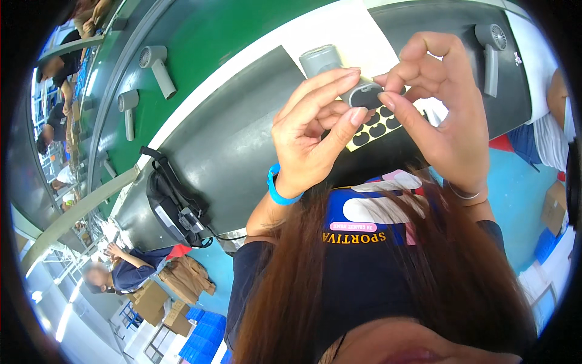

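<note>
Open room: bare dark table [242, 109] left of the left hand [309, 130], up to one black bag [173, 200]
Far edge: pale strip, then green belt [200, 36] with at least two grey devices [159, 71]
Left fingers: closed around one grey handheld device [321, 59], above the table
Right hand [448, 121]: fingertips together at its end; cannot tell if gripping
Below: one yellowish sheet [354, 145] of black pieces

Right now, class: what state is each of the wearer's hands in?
Left hand: closed, holding the grey handheld device.
Right hand: thumb and finger close together by the device; whether holding anything cannot be told.
</note>
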The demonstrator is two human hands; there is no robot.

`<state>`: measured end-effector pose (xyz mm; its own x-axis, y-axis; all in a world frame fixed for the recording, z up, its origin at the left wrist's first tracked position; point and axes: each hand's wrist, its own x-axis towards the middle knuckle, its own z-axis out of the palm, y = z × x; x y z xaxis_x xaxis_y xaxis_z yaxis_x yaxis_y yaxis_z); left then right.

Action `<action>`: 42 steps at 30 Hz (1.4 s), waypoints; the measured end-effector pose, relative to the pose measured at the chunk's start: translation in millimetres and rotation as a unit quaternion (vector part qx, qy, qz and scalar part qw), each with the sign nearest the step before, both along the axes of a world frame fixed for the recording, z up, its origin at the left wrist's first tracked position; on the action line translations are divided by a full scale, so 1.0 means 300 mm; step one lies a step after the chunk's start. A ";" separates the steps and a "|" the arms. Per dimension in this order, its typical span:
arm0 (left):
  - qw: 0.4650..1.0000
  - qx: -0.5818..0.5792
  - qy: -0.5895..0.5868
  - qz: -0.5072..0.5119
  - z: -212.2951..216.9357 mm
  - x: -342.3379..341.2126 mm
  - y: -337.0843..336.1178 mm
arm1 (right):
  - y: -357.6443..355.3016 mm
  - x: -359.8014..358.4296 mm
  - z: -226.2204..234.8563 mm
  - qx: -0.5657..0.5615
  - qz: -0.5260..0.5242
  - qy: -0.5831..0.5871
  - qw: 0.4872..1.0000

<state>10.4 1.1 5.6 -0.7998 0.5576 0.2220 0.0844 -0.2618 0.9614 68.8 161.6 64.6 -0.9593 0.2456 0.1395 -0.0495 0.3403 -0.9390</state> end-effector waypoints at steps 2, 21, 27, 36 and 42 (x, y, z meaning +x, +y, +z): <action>1.000 0.003 -0.005 0.000 -0.001 0.003 0.005 | 0.000 0.004 0.008 0.026 -0.003 0.000 1.000; 0.996 0.058 0.067 0.013 -0.014 -0.108 0.017 | 0.102 -0.091 -0.077 -0.075 0.131 -0.133 0.980; 0.990 0.056 0.121 -0.036 -0.079 -0.419 0.214 | 0.250 -0.393 -0.214 -0.239 0.213 0.028 0.947; 0.946 -0.133 0.296 -0.009 -0.250 -0.718 0.394 | 0.470 -0.729 -0.503 -0.138 0.121 0.074 0.980; 0.934 -0.189 0.302 -0.042 -0.176 -0.607 0.331 | 0.466 -0.536 -0.427 0.139 -0.135 0.054 0.980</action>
<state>-171.6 100.4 -47.3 -0.5430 0.7426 0.3921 0.6347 0.0572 0.7706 -92.0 301.3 -63.4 -0.8408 0.4254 0.3349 -0.0177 0.5966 -0.8023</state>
